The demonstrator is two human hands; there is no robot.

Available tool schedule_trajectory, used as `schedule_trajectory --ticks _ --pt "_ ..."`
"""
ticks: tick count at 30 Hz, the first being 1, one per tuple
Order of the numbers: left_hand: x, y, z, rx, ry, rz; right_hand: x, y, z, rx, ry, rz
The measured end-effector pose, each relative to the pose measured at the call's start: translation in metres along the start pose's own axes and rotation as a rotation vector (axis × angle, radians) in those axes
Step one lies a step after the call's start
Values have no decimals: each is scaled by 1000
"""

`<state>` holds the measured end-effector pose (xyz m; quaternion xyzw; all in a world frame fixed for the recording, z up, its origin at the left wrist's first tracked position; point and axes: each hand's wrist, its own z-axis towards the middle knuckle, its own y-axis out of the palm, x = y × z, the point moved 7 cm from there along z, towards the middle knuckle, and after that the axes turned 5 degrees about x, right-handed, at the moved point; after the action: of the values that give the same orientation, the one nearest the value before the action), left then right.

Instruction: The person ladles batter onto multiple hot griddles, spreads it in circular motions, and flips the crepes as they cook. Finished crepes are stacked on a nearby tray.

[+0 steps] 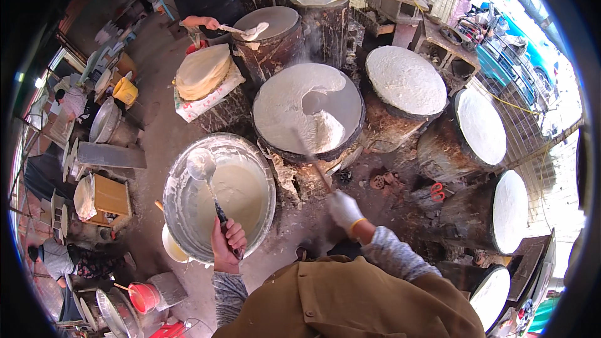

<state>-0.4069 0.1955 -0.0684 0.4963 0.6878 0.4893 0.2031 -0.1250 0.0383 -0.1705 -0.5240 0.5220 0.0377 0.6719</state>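
My left hand (228, 241) grips the dark handle of a metal ladle (201, 164), held over a large metal basin (264, 209) of pale batter. My right hand (344, 213), in a white glove, holds a wooden-handled spreading tool (319, 172) reaching onto the round griddle (282, 100) ahead; its far end is blurred. Batter covers much of that griddle in an uneven swirl, with a thick pile (327, 131) near the middle and a bare grey patch at the right. The griddle sits on a crusted, rusty drum stove.
Stacked flatbreads (201, 72) stand left of the griddle. More batter-covered griddles (405, 79) curve along the right. A co-worker (206, 0) holds a ladle over a back griddle (275, 19). Other people (50, 256), a yellow bucket (125, 91) and a red bucket (144, 297) are at the left.
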Motion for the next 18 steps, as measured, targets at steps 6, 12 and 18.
schedule_trajectory --ticks 6,12,18 --pt "-16 3 13 48 1 -48 29 -94 50 -123 500 589" --pt "-28 21 23 40 28 -64 25 -90 3 -233 135 86" --pt "-45 40 39 13 30 -91 85 -148 103 -5 -185 -260"
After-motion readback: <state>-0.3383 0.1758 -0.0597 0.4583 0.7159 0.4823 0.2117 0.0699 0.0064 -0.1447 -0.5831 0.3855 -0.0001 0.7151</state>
